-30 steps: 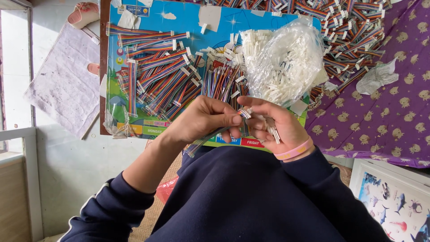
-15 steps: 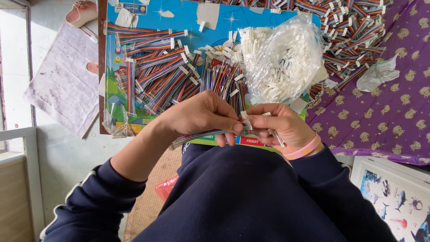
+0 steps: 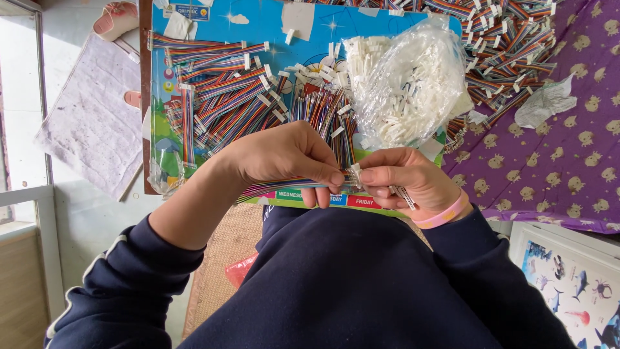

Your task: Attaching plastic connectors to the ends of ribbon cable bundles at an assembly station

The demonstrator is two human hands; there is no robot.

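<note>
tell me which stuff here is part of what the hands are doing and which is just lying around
In use:
left hand gripping flat rainbow ribbon cable
right hand at small white plastic connector
clear plastic bag of white connectors
piles of rainbow cables on blue picture board

Lying about:
purple patterned cloth
crumpled clear wrapper
pink slipper
grey floor mat

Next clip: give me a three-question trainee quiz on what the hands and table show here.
1. True or false: both hands meet at one end of the ribbon cable.
2. Which hand wears the pink wristband? A) left B) right
3. Fill in: the clear bag holds white ____.

Key: 1 true: left hand and right hand pinch the cable end by a white connector. 2 B. 3 connectors.
</note>
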